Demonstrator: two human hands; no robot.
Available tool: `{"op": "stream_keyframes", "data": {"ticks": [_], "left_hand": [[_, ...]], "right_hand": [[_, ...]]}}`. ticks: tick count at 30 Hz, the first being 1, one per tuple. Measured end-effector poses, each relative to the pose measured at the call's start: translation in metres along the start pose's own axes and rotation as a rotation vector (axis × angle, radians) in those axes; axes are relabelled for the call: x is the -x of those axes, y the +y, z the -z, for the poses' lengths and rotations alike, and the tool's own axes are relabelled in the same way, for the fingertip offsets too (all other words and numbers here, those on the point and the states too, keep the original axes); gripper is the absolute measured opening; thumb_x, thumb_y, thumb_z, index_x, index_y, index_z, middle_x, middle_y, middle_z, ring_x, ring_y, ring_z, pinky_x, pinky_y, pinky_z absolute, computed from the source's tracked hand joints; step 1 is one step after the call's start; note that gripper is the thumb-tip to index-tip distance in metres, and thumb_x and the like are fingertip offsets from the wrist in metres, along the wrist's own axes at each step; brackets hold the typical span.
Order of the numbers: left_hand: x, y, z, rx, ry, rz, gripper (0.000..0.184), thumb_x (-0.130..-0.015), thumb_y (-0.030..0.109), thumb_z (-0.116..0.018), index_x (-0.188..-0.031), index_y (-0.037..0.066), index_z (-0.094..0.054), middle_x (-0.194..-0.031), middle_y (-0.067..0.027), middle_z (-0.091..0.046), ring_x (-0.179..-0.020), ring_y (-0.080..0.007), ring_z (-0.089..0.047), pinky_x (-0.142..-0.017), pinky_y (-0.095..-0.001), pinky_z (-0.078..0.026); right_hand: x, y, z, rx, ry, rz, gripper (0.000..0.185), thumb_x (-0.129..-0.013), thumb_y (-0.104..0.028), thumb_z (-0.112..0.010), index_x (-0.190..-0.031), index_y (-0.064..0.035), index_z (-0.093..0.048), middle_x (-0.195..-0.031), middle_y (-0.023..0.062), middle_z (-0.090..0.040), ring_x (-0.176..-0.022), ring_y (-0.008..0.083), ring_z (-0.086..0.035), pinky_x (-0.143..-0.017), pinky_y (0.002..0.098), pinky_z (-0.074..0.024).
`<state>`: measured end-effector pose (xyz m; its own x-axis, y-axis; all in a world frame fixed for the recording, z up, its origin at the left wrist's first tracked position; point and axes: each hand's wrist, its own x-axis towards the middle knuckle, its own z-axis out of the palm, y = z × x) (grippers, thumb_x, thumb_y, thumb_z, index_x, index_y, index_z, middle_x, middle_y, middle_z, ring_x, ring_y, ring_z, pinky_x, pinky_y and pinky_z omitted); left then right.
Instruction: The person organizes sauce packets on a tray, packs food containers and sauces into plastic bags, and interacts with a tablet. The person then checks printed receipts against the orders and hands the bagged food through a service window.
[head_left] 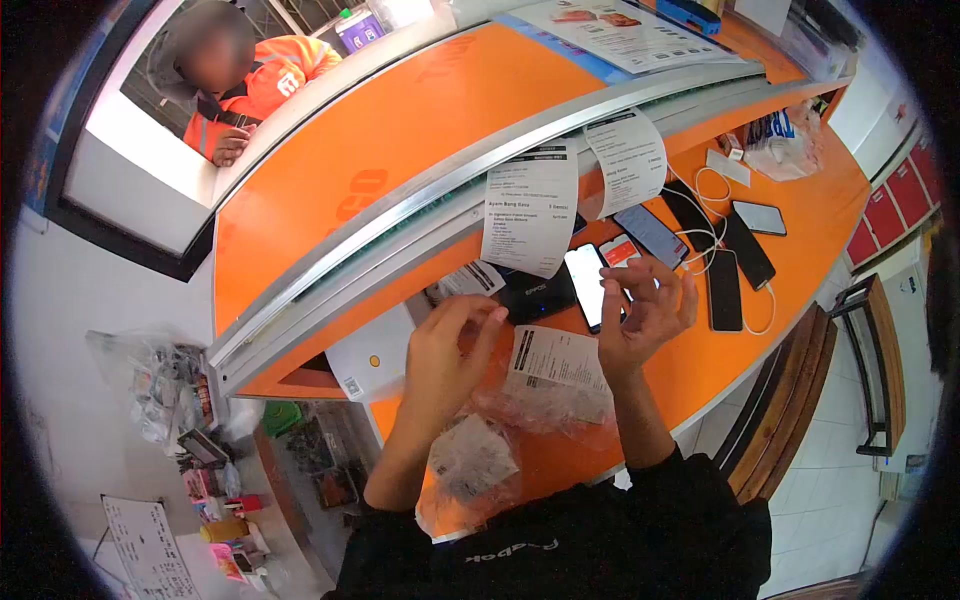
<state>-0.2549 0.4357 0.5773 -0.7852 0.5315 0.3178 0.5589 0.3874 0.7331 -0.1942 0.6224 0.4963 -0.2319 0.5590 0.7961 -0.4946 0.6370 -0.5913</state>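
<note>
My left hand (455, 340) is loosely curled, its thumb a little apart from the fingers and nothing visible in it. Its fingertips are beside the black printer (538, 298). Over a phone with a bright white screen (584, 278) hovers my right hand (650, 315), fingers bent and spread; whether a fingertip touches the phone is unclear. Between my forearms a printed receipt (560, 352) lies on clear plastic bags (545, 400). Two long receipts, one on the left (528, 215) and one on the right (625, 160), hang from the counter's ledge.
Several phones, including one with a lit screen (650, 235), and white cables (712, 185) lie to the right on the orange counter (790, 285). A metal-edged raised ledge (420, 215) runs across. Beyond it is a person in an orange jacket (285, 80). A wooden bench (780, 410) stands right.
</note>
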Motion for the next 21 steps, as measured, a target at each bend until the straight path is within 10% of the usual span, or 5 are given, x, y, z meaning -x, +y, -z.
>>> {"op": "stream_keyframes", "data": {"ticks": [3, 10, 13, 18, 21], "left_hand": [[0.003, -0.009, -0.007, 0.01, -0.022, -0.003, 0.02, -0.082, 0.011, -0.067, -0.095, 0.0, -0.057, -0.094, -0.0144, -0.06, -0.078, -0.021, -0.061, -0.065, -0.0293, -0.048], [0.003, -0.028, -0.024, 0.125, 0.15, 0.0, 0.044, -0.086, 0.014, -0.063, -0.12, -0.001, -0.039, -0.11, -0.0142, -0.052, -0.098, -0.0195, -0.054, -0.081, -0.0306, -0.045], [0.013, -0.018, -0.002, 0.437, 0.279, -0.11, 0.061, -0.09, 0.044, -0.053, -0.125, -0.002, -0.035, -0.123, -0.0175, -0.045, -0.117, -0.0224, -0.044, -0.099, -0.0385, -0.034], [0.009, 0.001, 0.057, 0.8, 0.441, -0.2, 0.066, -0.092, 0.043, -0.05, -0.135, 0.001, -0.023, -0.124, -0.018, -0.046, -0.115, -0.0216, -0.047, -0.095, -0.0334, -0.038], [-0.004, 0.008, 0.096, 0.717, 0.376, -0.074, 0.059, -0.097, 0.032, -0.044, -0.141, 0.006, -0.014, -0.118, -0.0177, -0.051, -0.103, -0.023, -0.057, -0.087, -0.0312, -0.045]], "right_hand": [[-0.011, -0.003, 0.001, 0.049, -0.099, -0.101, 0.036, -0.077, 0.004, -0.063, -0.111, 0.0071, -0.05, -0.112, 0.0136, -0.05, -0.103, 0.022, -0.055, -0.08, 0.0311, -0.0524], [-0.056, -0.036, -0.045, -0.171, -0.188, -0.126, 0.104, -0.074, 0.016, -0.062, -0.139, -0.0197, 0.01, -0.127, 0.0184, -0.036, -0.087, 0.0211, -0.062, -0.077, 0.0301, -0.056], [-0.084, -0.094, -0.066, -0.436, -0.254, -0.075, 0.024, -0.078, 0.008, -0.062, -0.098, 0.0016, -0.05, -0.126, 0.0153, -0.034, -0.091, 0.0207, -0.06, -0.068, 0.0219, -0.0575], [-0.135, -0.149, -0.133, -0.634, -0.501, 0.027, 0.097, -0.076, 0.018, -0.051, -0.142, -0.0221, 0.008, -0.127, 0.0197, -0.038, -0.078, 0.0188, -0.064, -0.061, 0.0246, -0.0583], [-0.132, -0.16, -0.153, -0.498, -0.576, 0.086, 0.09, -0.078, 0.014, -0.05, -0.143, -0.0186, 0.001, -0.129, 0.0168, -0.04, -0.08, 0.0184, -0.064, -0.061, 0.0232, -0.0569]]}}
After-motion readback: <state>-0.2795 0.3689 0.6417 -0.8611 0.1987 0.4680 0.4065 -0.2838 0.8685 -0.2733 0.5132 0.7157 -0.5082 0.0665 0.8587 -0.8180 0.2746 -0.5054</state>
